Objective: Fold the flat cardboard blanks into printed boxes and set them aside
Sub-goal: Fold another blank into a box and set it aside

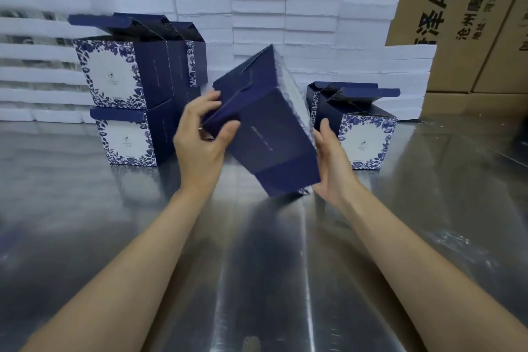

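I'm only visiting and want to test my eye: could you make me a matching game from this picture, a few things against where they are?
Things:
1. box being folded
2. white foam slabs
3. brown cartons
4. single finished box

Places:
A. stacked behind the finished boxes
B. on the metal table, right of the right hand
C. tilted between the two hands, left hand gripping its flap
D. farthest back

Pairs: 1-C, 2-A, 3-D, 4-B

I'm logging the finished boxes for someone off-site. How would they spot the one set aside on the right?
Start at the wall of white foam slabs behind the steel table. Right of the right hand, one printed box stands alone on the table, flaps open; the other finished boxes are stacked at left.
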Demonstrator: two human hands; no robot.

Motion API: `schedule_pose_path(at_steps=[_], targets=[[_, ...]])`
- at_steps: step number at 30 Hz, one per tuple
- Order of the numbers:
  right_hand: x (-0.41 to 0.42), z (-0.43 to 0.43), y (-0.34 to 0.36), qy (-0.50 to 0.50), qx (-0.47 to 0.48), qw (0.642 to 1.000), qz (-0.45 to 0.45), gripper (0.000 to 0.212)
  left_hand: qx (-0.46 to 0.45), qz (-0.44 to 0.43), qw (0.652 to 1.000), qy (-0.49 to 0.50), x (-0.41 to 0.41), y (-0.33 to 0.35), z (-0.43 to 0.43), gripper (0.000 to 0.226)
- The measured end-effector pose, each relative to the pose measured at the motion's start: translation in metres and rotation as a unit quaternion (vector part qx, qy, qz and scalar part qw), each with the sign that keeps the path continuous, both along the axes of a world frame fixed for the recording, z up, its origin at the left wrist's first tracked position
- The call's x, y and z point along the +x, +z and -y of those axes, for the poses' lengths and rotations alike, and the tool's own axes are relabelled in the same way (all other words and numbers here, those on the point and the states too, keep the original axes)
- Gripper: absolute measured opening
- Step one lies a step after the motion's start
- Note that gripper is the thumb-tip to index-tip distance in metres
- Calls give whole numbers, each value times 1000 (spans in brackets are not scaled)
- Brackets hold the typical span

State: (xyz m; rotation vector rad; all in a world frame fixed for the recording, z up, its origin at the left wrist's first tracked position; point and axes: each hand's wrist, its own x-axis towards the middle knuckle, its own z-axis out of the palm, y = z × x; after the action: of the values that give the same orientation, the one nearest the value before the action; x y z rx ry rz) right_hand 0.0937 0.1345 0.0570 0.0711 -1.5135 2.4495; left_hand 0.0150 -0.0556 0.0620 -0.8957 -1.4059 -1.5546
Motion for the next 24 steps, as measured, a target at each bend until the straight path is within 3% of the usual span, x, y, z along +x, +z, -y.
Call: schedule_pose_path(at_steps=[3,7,12,15,18,21,24], targets=[[-1,5,2,-49,55,997,-20,49,-75,-118,990,-6,2,0,-4,28],[-4,-7,-6,-126,99,986,-46,36,-121,-143,982,6,8,-3,-6,26],[-2,1,-7,-61,6,998,6,24,-96,-2,995,40,30,-8,-27,28],[0,5,-14,-9,20,1000,-18,48,-113,104,988,7,34,-12,-34,57],[0,12,-16,1,78,996,-40,54,-92,235,965,-65,30,-10,-31,90],[-4,15,-23,-18,117,992,-52,62,-105,267,955,-83,24,-11,-29,86],[-5,19,-27,-34,158,986,-51,54,-101,265,957,-59,22,-13,-28,78]])
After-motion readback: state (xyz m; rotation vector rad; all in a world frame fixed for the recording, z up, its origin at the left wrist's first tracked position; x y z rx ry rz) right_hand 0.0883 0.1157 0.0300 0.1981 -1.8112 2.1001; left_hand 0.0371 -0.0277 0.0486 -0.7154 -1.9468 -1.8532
